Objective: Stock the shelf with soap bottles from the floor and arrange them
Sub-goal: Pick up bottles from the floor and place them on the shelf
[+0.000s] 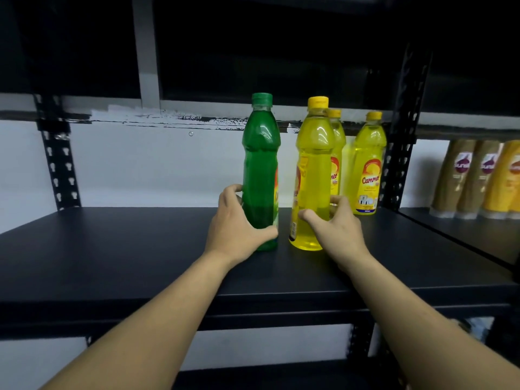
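- The shelf (pixel 112 249) is a flat black board. Its left half is bare, and all the soap stands towards the right.
- The left hand (pixel 233 229) is wrapped round the lower part of the green bottle (pixel 261 153), with fingers round the left side and the thumb low across the front, near the base.
- The green bottle stands upright on the shelf. Its long axis is vertical, the cap is on top, and the label is turned away to the right.
- It looks full, so it is probably fairly heavy. The clear plastic is smooth, likely slippery, and would give a little under a squeeze. A low hold like this one suits sliding it. For lifting, the narrower waist above the label seems the safer place.
- Just beside it, not touching, stands the front yellow bottle (pixel 313 164). It is also upright and capped, with its label turned to the left side.
- The right hand (pixel 337 232) grasps this bottle low down, with the thumb across the front and the fingers round the right side.
- Behind it a second yellow bottle (pixel 337 142) is mostly hidden. A third yellow bottle (pixel 368 164) stands to the right with its label facing forward.
- Past the black upright post, brown and yellow pouches (pixel 478 178) stand in a row on the next shelf.
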